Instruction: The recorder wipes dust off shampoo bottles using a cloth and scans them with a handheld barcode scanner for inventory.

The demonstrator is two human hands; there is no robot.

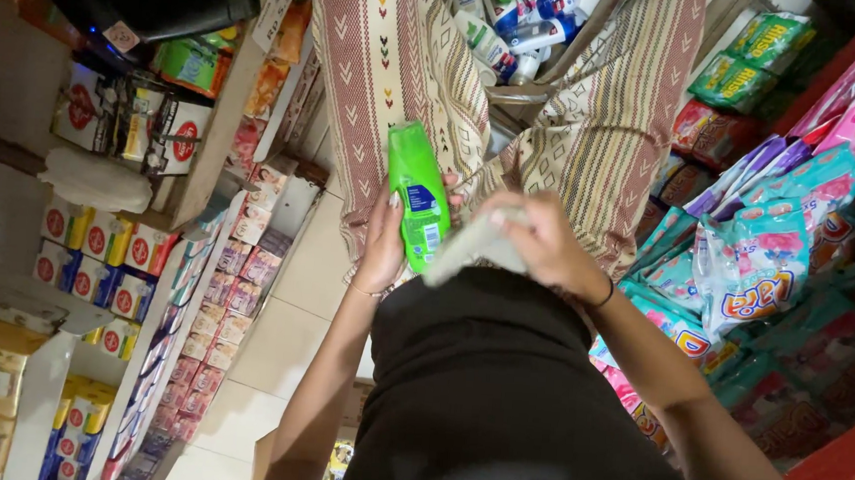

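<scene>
Left hand (pixel 384 242) is closed around a green bottle (pixel 416 207), held upright just in front of the patterned fabric (pixel 389 67). Right hand (pixel 545 243) is clenched on a pale cloth (pixel 469 245) touching the bottle's side. Best to keep the bottle gripped low and steady, wiping in short strokes.

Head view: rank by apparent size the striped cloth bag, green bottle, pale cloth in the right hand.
1. Striped cloth bag, by far the largest.
2. Green bottle, held in the left hand.
3. Pale cloth, in the right hand. It is partly hidden and blurred, so its rank against the bottle is unsure.
</scene>
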